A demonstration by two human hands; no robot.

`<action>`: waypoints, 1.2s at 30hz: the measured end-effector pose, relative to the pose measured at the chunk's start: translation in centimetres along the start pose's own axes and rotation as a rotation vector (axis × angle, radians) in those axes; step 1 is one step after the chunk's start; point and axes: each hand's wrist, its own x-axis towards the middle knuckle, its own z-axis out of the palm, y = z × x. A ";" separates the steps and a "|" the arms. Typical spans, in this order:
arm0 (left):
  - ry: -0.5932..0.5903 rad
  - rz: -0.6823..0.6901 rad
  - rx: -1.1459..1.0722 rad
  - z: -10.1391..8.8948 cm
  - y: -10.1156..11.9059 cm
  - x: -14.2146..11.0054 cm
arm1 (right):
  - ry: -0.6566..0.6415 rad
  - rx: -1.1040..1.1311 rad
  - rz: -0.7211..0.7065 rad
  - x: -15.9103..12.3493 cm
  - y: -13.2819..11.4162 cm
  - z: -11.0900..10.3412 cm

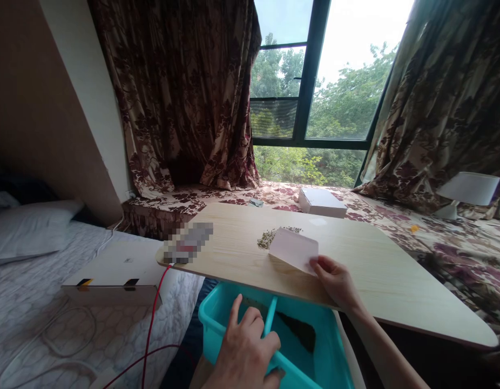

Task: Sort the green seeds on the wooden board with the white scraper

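My right hand [335, 278] pinches the near right corner of a thin whitish plastic sheet [294, 248], tilted over the wooden tabletop. Behind and left of the sheet, small greenish grains [266, 239] lie scattered, partly covered by it. Below the table's front edge is a turquoise two-compartment bin [207, 324]. My left hand [250, 343] is closed over its middle divider [271, 313], one finger stretched out over the left compartment. A dark greenish heap [301, 329] lies in the right compartment. Some grains show in the left one, mostly hidden by my hand.
On the table's left end lies a blurred-out device [189, 243] with a red cable [155, 308]. A white box [116, 265] sits on the bed at left. Behind the table are another white box [323, 201], a lamp [468, 189] and a window.
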 end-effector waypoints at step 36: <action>-0.191 -0.180 -0.082 -2.0 -1.7 -2.3 | 0.220 0.013 0.037 1.1 0.1 -1.6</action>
